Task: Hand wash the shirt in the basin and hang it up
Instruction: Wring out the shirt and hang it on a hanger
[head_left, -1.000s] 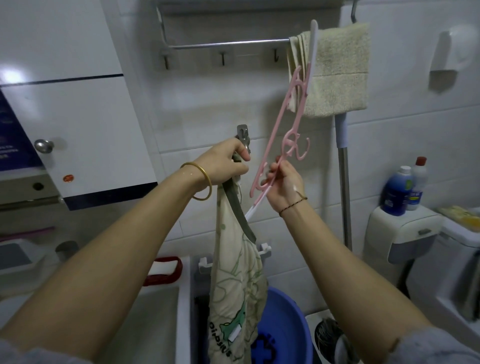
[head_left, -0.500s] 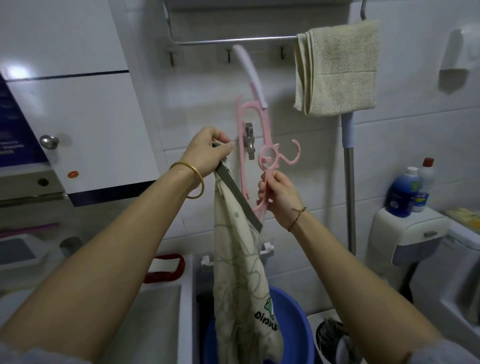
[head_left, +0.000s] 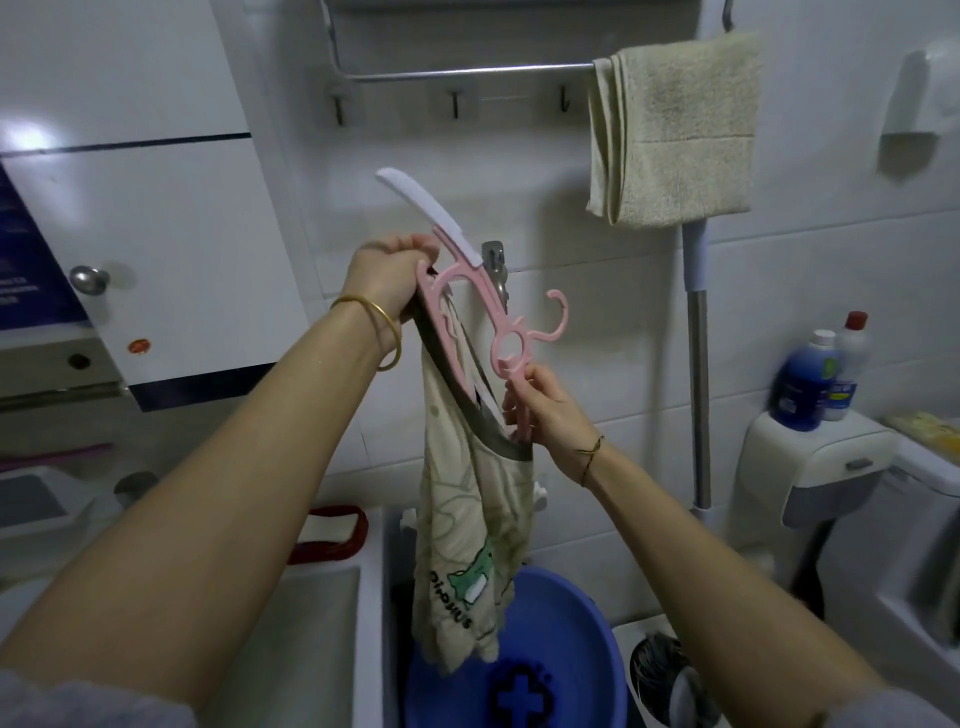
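A cream shirt (head_left: 467, 545) with green cartoon prints and a grey neckband hangs in the middle of the view, above a blue basin (head_left: 566, 639). My left hand (head_left: 387, 278) grips the top of its neckband, up near a wall tap (head_left: 496, 270). My right hand (head_left: 545, 408) pinches the lower part of a pink and white plastic hanger (head_left: 483, 312). The hanger lies tilted, its lower arm inside the neck opening and its white-tipped upper arm sticking up to the left. Its hook points right.
A metal towel rail (head_left: 467, 73) with small hooks runs along the tiled wall, carrying a beige towel (head_left: 675, 130). A mop handle (head_left: 698, 364) stands upright at right, beside detergent bottles (head_left: 821, 379) on a white unit. A white sink (head_left: 291, 649) is at lower left.
The hanger has swung from upright to tilted, and its lower arm now sits in the shirt's neck opening. My right hand has dropped lower along the hanger. My left hand kept holding the neckband.
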